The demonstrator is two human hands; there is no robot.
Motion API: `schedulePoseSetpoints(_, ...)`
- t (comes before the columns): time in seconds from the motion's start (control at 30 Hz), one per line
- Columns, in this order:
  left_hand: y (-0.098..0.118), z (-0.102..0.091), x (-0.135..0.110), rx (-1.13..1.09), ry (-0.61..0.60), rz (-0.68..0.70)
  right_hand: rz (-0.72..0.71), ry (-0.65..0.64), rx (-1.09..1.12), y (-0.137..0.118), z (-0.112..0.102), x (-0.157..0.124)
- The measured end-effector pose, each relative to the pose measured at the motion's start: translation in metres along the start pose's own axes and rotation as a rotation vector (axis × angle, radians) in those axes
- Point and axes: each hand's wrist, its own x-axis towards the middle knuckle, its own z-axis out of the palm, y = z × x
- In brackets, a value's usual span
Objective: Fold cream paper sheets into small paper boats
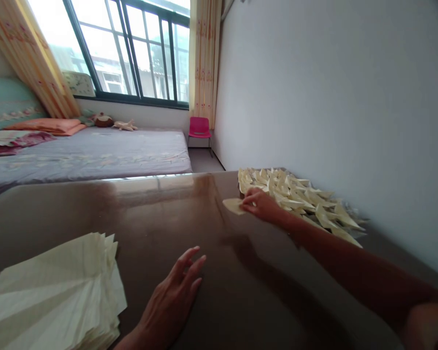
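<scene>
My right hand [260,204] reaches far across the dark brown table [160,214] and pinches a folded cream paper piece [234,205] at the near edge of a large pile of folded paper shapes [299,199] by the wall. My left hand [175,291] lies flat on the table near me, fingers stretched out and holding nothing. A fanned stack of flat cream paper sheets [54,291] sits at the lower left, just left of that hand.
A white wall [332,97] runs along the table's right side. Beyond the table stands a bed with a grey cover [91,153], pillows, a barred window [131,48] with curtains, and a small pink chair [199,128].
</scene>
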Motion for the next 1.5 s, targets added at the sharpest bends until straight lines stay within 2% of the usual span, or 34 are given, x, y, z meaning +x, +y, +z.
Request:
schedulePoseSetpoints(0.07,-0.001,0.003,-0.001,0.004,-0.016,0.003,0.139,0.027,-0.058,0.039,-0.019,0.033)
schedulePoseSetpoints(0.13,0.0,0.005,-0.001,0.004,-0.039,0.004,0.271,0.052,-0.112,0.072,-0.029,0.062)
schedulePoseSetpoints(0.23,-0.001,0.006,-0.003,0.0,-0.063,0.002,0.41,0.051,-0.161,0.101,-0.024,0.092)
schedulePoseSetpoints(0.4,-0.003,0.006,-0.004,0.001,-0.108,-0.009,0.511,-0.053,-0.191,0.11,-0.002,0.113)
schedulePoseSetpoints(0.53,-0.004,0.006,-0.003,-0.01,-0.144,-0.029,0.501,-0.036,-0.21,0.108,-0.018,0.111)
schedulePoseSetpoints(0.63,-0.005,0.006,0.0,-0.014,-0.155,-0.029,0.386,0.021,-0.199,0.089,-0.03,0.089)
schedulePoseSetpoints(0.7,-0.005,0.004,0.002,-0.013,-0.156,-0.02,0.24,0.009,-0.155,0.06,-0.022,0.061)
schedulePoseSetpoints(0.87,-0.002,-0.002,0.008,-0.054,-0.204,0.014,-0.22,-0.114,0.016,-0.038,0.045,-0.02)
schedulePoseSetpoints(0.93,0.001,-0.005,0.01,-0.057,-0.231,0.036,-0.323,-0.112,0.058,-0.067,0.069,-0.042)
schedulePoseSetpoints(1.0,0.003,-0.008,0.012,-0.03,-0.244,0.048,-0.343,-0.079,0.08,-0.082,0.085,-0.053)
schedulePoseSetpoints(1.17,0.012,-0.012,0.016,0.113,-0.341,0.046,-0.296,0.006,0.109,-0.085,0.105,-0.062)
schedulePoseSetpoints(1.37,0.022,-0.016,0.028,0.162,-0.505,0.025,-0.302,0.045,0.146,-0.078,0.114,-0.063)
schedulePoseSetpoints(1.43,0.016,-0.03,0.031,0.162,-0.559,-0.01,-0.306,0.051,0.153,-0.076,0.114,-0.063)
schedulePoseSetpoints(1.5,0.002,-0.056,0.028,0.18,-0.585,-0.092,-0.304,0.056,0.155,-0.075,0.115,-0.063)
